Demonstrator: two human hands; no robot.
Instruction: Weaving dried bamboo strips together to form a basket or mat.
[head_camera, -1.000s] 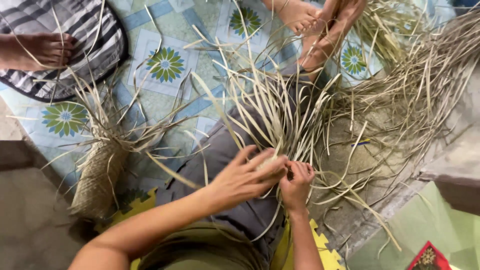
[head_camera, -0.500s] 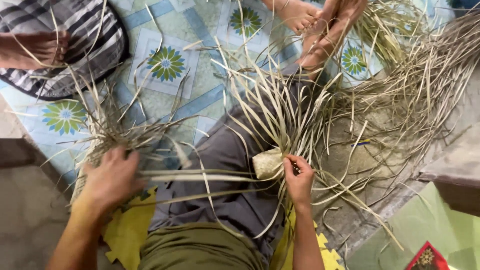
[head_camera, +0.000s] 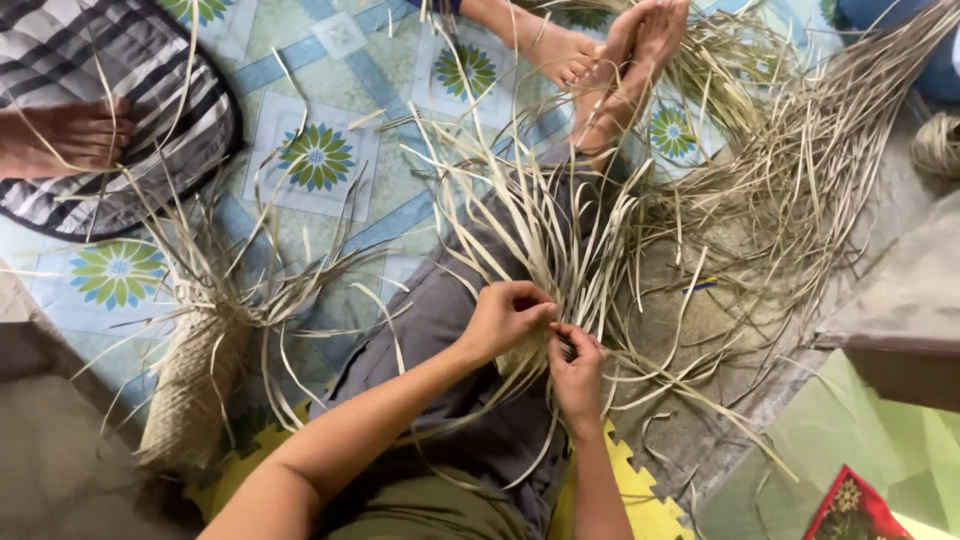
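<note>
while a finished woven sleeve lies far left on the patterned mat, the left hand pinches the base of the loose straw strips over the lap; just beside it, touching, the right hand grips the same bundle from below, strips fanning upward beyond both hands.

Bundle of pale dried leaf strips: flat, narrow, straw-coloured. Lower ends gathered at small woven start, centre frame, pinched between left hand and right hand, over lap. Free ends fan upward and outward toward upper centre; some curl down toward lower right. Woven part mostly hidden by fingers.
</note>
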